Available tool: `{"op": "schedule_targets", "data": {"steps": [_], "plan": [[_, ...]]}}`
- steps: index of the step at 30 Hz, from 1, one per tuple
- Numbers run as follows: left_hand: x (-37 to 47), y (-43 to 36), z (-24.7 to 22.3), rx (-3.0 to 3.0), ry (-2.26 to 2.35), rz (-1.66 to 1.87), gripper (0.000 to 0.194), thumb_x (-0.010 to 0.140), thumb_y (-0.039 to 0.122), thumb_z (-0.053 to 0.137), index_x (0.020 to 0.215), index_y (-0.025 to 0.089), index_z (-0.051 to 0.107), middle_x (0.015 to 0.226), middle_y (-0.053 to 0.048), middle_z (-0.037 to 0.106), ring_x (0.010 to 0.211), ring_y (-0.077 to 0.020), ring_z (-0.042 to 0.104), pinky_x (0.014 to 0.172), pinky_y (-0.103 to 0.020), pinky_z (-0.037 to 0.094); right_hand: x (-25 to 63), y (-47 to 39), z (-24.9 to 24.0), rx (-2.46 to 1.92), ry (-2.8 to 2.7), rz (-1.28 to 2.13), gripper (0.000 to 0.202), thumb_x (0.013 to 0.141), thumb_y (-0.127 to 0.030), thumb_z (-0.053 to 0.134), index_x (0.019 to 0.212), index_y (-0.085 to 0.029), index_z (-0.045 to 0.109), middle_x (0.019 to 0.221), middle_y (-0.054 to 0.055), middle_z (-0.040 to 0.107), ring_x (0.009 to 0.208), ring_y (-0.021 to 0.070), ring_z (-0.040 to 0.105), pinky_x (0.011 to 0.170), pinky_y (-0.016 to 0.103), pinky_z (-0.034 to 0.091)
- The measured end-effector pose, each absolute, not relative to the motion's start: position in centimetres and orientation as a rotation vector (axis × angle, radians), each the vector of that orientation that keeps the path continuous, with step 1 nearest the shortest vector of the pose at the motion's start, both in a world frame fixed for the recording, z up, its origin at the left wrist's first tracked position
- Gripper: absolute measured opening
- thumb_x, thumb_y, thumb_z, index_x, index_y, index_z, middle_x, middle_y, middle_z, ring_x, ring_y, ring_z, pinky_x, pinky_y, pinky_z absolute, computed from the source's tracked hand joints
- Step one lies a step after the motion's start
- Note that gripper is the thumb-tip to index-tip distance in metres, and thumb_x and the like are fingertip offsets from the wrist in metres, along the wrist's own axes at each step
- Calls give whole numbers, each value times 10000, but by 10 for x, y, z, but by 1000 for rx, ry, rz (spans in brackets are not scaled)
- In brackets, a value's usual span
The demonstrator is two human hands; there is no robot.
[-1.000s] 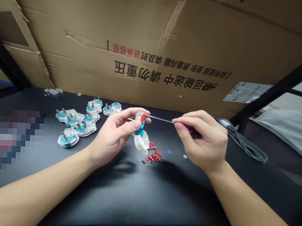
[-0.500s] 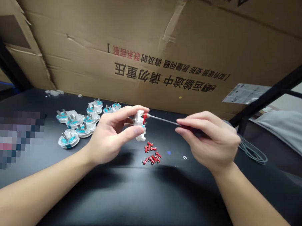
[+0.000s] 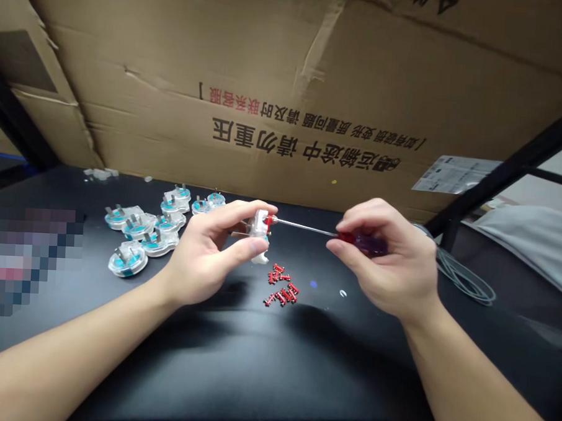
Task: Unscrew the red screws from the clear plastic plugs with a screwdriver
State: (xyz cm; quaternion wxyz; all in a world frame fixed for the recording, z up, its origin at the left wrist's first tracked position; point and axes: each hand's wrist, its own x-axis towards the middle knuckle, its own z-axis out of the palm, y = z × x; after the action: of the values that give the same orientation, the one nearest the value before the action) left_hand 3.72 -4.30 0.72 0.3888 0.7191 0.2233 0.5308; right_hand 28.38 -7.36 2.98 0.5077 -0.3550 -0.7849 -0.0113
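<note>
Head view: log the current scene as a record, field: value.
left hand: holds white plug part between thumb and fingers
right hand: grips screwdriver by its handle
screwdriver tip: at red part on the white plug part; exact contact unclear
loose red pieces: small group on black surface, below and between the hands
plug units: several, white and blue with metal pins, to the left
cable: coiled, right side
backdrop: cardboard, printing upside down
</note>
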Motion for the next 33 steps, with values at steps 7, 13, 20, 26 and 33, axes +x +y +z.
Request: {"op": "schedule_targets", "data": {"steps": [7, 13, 20, 26, 33], "plan": [[36, -44, 6, 1835, 583, 1322, 322, 852, 282, 718, 1171, 232, 715, 1072, -55, 717, 844, -165, 672, 736, -251, 553, 284, -77, 31, -800, -1881, 10, 182, 770, -194, 787, 905, -222, 668, 834, 4, 639, 652, 123, 576, 515, 260, 438], [35, -46, 7, 1877, 565, 1328, 323, 847, 265, 727, 1170, 248, 716, 1045, -43, 710, 847, -152, 659, 759, -241, 545, 283, -77, 27, -827, -1752, 56, 159, 826, -196, 738, 961, -239, 665, 804, -1, 660, 658, 135, 635, 553, 264, 507], [36, -45, 8, 1854, 541, 1341, 315, 849, 274, 723, 1161, 232, 717, 1071, -51, 716, 873, -164, 670, 761, -247, 550, 285, -75, 24, -823, -1770, 136, 192, 851, -183, 704, 1014, -253, 630, 758, -22, 622, 643, 127, 634, 547, 250, 516], [35, -45, 10, 1890, 576, 1329, 320, 857, 280, 713, 1173, 225, 710, 1063, -55, 722, 867, -167, 669, 763, -255, 544, 283, -77, 27, -841, -1884, 0, 130, 810, -150, 740, 871, -229, 655, 757, -20, 647, 613, 111, 585, 524, 242, 467], [32, -43, 9, 1980, 626, 1281, 321, 862, 292, 707, 1176, 228, 711, 1082, -52, 725, 892, -182, 675, 782, -266, 530, 283, -80, 32, -832, -1976, -83, 103, 809, -162, 753, 873, -221, 698, 782, -8, 727, 660, 132, 670, 589, 244, 522]]}}
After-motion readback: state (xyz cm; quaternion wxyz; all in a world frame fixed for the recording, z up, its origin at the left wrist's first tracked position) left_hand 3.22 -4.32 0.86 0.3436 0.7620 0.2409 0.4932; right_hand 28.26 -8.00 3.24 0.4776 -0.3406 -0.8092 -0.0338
